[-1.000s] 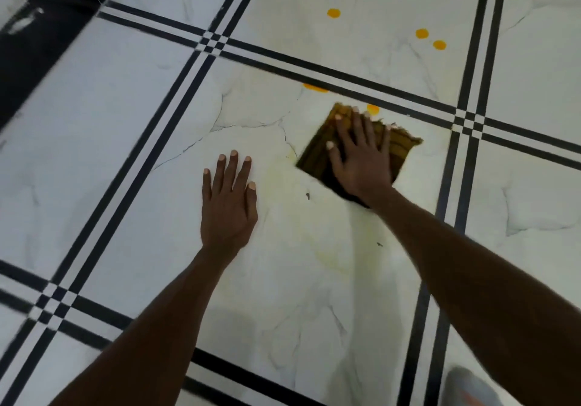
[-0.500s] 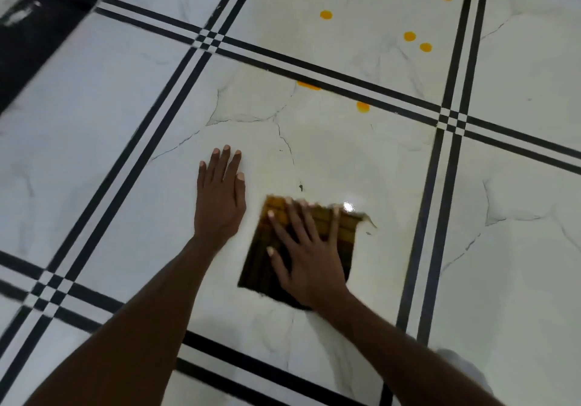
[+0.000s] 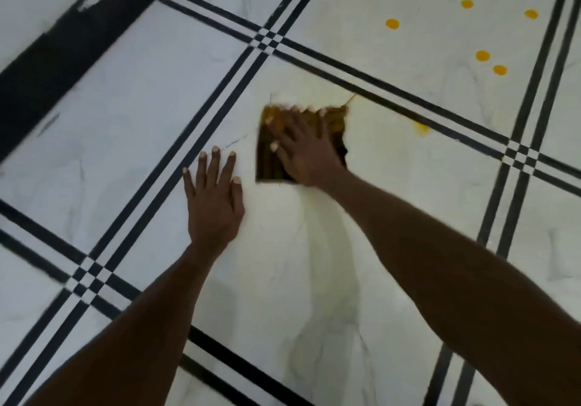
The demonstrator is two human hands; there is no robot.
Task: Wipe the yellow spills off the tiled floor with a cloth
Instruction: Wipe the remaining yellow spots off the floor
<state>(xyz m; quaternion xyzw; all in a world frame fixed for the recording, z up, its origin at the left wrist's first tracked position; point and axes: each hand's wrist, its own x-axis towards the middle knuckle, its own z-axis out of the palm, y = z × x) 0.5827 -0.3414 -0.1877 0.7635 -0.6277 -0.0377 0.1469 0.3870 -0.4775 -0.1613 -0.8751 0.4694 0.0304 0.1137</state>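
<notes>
No readable text, label, brand, number or sign anywhere in view.

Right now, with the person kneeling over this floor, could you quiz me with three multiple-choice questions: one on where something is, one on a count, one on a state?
1. Where is the cloth?
A. Under the right hand
B. Under the left hand
C. Lying alone on the far tile

2. How many round yellow spots sit on the far tile beyond the double black lines?
A. Two
B. Five
C. Nine

3. How does the left hand lie?
A. Curled round the cloth
B. Flat on bare tile, fingers straight
C. Lifted in a fist

Answers: 1 A, the right hand presses flat on it. 2 B, five distinct dots show there. 3 B, its spread fingers rest on the floor beside the cloth.
</notes>
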